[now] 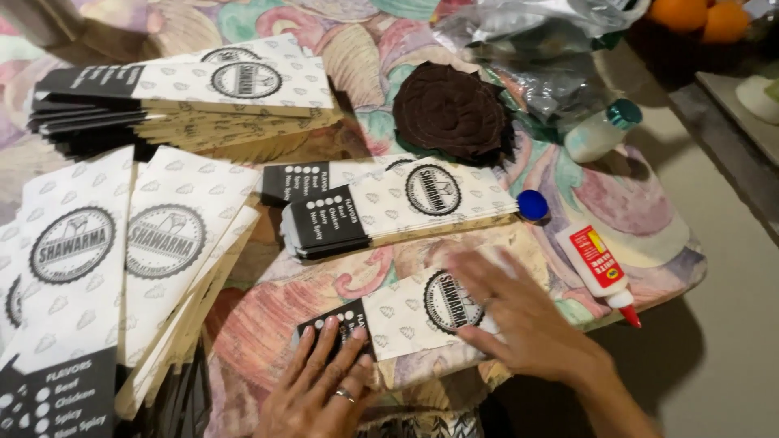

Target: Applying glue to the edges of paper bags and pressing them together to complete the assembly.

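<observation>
Paper sleeve point(406, 312), white with a black end and a round black stamp, lies flat at the near edge of the table, and both hands are down on it. Left hand point(324, 381), ring on one finger, has its fingers spread slightly apart and laid flat over the black end, pinning that end so it cannot slide. Right hand point(519, 312) is blurred; its fingers look stretched out and loosely apart, palm down across the stamped middle, which reads as a pressing or smoothing stroke along the sleeve. Neither hand is clamped around anything; both are flat on paper.

Just beyond sits a small stack of matching sleeves point(398, 211), squared up with black ends to the left, a blue cap point(533, 205) touching its right end. Glue bottle point(599, 268), white with a red label and red tip, lies on its side to the right, close by the right hand. Two taller piles point(122, 268) fan out at the left, and another stack point(195, 97) rests at the back. Farther off lie a dark brown round cloth point(452, 109), a white bottle with a teal cap point(602, 130), and crumpled silver foil bags point(535, 49), all on the flowered tablecloth point(633, 203). Oranges point(698, 16) sit at the top right corner.
</observation>
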